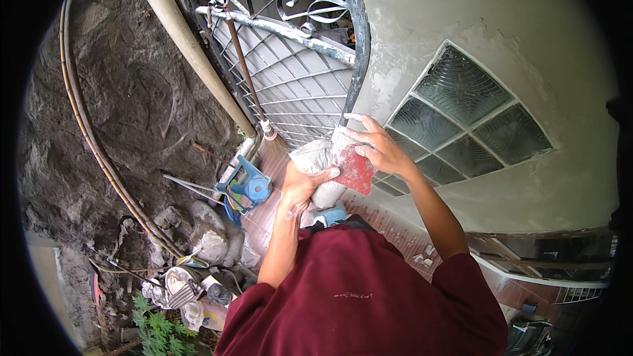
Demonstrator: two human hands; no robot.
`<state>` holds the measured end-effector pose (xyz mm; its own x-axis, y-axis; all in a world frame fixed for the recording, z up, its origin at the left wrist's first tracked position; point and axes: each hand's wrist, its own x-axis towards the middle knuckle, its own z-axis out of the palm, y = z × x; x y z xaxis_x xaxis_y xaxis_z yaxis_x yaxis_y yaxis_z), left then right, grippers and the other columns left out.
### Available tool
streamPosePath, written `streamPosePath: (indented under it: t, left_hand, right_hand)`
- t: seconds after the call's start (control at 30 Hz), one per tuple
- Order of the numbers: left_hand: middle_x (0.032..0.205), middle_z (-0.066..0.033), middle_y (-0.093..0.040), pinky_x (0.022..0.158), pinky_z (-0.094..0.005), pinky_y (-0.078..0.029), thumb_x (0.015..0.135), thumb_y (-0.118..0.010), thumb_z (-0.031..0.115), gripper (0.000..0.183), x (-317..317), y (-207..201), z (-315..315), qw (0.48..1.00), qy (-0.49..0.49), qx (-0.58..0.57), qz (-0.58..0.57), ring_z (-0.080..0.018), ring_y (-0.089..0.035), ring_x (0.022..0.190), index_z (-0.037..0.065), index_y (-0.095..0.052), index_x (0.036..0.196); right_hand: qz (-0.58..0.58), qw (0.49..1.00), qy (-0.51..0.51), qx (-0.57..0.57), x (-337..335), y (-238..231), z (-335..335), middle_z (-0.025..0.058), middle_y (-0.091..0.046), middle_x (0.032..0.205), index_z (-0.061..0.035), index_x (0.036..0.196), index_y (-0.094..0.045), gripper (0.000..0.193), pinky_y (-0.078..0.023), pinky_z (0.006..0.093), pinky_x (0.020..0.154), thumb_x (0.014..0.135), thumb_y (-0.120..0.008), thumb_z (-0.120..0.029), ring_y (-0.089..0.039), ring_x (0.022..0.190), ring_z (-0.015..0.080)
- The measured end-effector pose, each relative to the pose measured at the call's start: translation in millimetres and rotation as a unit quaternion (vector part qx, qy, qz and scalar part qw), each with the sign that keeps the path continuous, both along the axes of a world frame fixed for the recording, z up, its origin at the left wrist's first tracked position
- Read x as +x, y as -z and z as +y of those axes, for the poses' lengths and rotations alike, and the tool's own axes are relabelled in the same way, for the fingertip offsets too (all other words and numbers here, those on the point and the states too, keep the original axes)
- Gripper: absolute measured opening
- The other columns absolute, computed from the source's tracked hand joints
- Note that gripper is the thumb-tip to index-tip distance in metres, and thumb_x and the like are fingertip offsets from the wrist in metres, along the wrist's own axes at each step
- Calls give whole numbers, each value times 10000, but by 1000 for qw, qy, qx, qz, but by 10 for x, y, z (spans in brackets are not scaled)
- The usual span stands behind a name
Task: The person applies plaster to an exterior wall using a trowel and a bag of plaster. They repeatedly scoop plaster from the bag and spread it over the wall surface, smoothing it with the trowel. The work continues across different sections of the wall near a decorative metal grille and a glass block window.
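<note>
Progress: looks like a mid-way stage. The wall [527, 178] by the glass blocks [461, 118] is already coated grey, though patchy near the gate [290, 72], so I'd guess smoothing is left.
Left hand [300, 188]: fingers wrapped round the bag [316, 158] from below, firmly closed on it.
Right hand [376, 148]: curled over the bag's top, pinching the red float [356, 171] (or scraper, hard to tell).
Bag: pale, crumpled, dusty, held at chest height before the gate.
Float: red, flat, smeared grey.
</note>
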<state>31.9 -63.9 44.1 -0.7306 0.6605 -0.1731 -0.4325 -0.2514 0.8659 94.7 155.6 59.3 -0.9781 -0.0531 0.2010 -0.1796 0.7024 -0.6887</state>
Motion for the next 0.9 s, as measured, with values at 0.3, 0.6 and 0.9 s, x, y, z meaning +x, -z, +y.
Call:
streamPosePath:
  t: [0.3, 0.6, 0.9]
  left_hand:
    - [1071, -103, -676, 864, -348, -548, 721, -772, -106, 473, -1, 86, -38, 1000, -2, 6, -1, -212, -662, 950, -36, -613, 1162]
    - [1081, -117, -681, 866, -352, -549, 741, -767, -89, 444, -8, 30, -3, 997, -42, 1, -64, -224, -667, 966, -33, -621, 1157]
    - [1114, -146, -668, 866, -399, -567, 829, -725, -24, 418, 8, 178, 121, 991, -67, 29, -113, -260, -668, 986, -42, -572, 1217]
  right_hand:
    - [-14, 977, -45, -206, 82, -28, 42, 185, -414, 1431, -23, 1278, -614, 501, -291, 405, 1120, 792, -544, -118, -400, 1325, 360]
    - [94, 967, 44, 231, 654, -198, -504, 110, -561, 1222, -121, 1398, -495, 671, -435, 418, 961, 773, -728, -190, -557, 1095, 280]
    - [260, 931, 251, 52, 529, -2, -332, 186, -681, 1130, -5, 1434, -372, 624, -572, 353, 761, 851, -561, 111, -697, 833, 261]
